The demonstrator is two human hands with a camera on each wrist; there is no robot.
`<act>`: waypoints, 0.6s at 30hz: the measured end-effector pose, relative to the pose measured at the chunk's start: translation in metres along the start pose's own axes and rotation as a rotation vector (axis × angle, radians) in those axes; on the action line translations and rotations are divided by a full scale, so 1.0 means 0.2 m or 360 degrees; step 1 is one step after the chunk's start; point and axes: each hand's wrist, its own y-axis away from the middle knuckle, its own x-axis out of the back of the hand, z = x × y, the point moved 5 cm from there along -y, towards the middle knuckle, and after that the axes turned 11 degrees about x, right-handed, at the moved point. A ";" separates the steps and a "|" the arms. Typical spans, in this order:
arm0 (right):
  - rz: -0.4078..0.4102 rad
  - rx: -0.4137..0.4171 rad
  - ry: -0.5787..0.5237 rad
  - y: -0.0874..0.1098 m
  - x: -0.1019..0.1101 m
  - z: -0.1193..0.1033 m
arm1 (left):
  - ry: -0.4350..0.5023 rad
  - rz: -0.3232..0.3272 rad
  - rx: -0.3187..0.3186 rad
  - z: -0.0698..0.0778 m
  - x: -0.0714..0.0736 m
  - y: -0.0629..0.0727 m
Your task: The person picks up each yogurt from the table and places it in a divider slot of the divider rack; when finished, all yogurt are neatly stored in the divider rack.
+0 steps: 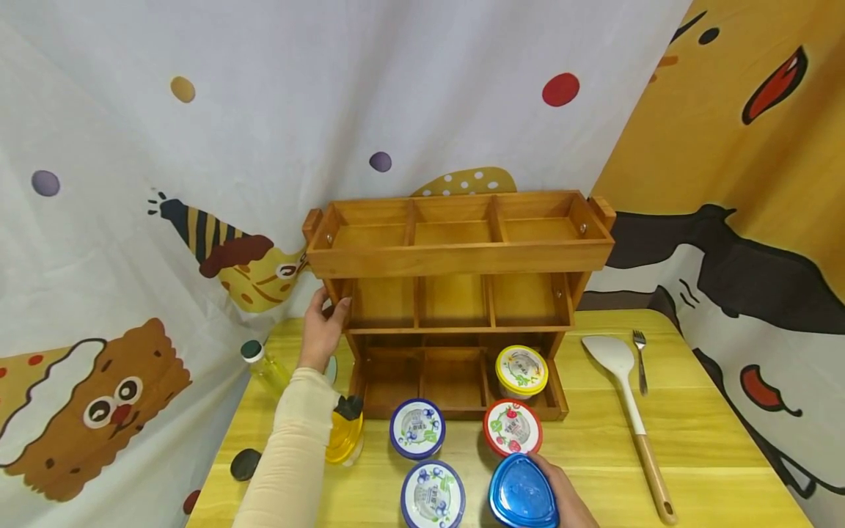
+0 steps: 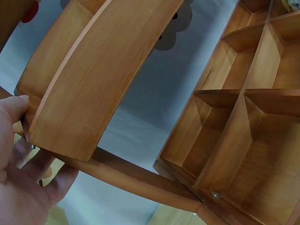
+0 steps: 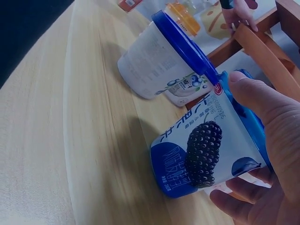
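Note:
A tiered wooden box (image 1: 462, 260) stands fanned out at the back, its trays split into compartments. My left hand (image 1: 320, 334) grips the left end of the middle tray. In the left wrist view the thumb lies on the tray edge and the other fingers (image 2: 61, 185) sit beneath it. At the front, my right hand (image 1: 566, 497) holds a tub with a blue lid (image 1: 524, 490) by its side, tilted; a blackberry is printed on it (image 3: 204, 154). Close by are a red-lidded tub (image 1: 513, 427) and two purple-lidded tubs (image 1: 418, 429). A yellow-lidded tub (image 1: 521, 370) sits in the bottom tray's right compartment.
To the right lie a white spatula with a wooden handle (image 1: 627, 396) and a fork (image 1: 640, 359). Left of the box are a dark-capped bottle (image 1: 264, 367), a yellow-orange lidded container (image 1: 345, 436) and a black round object (image 1: 246, 464). A printed curtain (image 1: 264, 132) hangs behind.

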 end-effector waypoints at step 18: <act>0.0041 -0.0121 -0.0173 0.00 -0.02 -0.03 | 0.0001 0.0007 -0.0023 -0.01 0.00 -0.01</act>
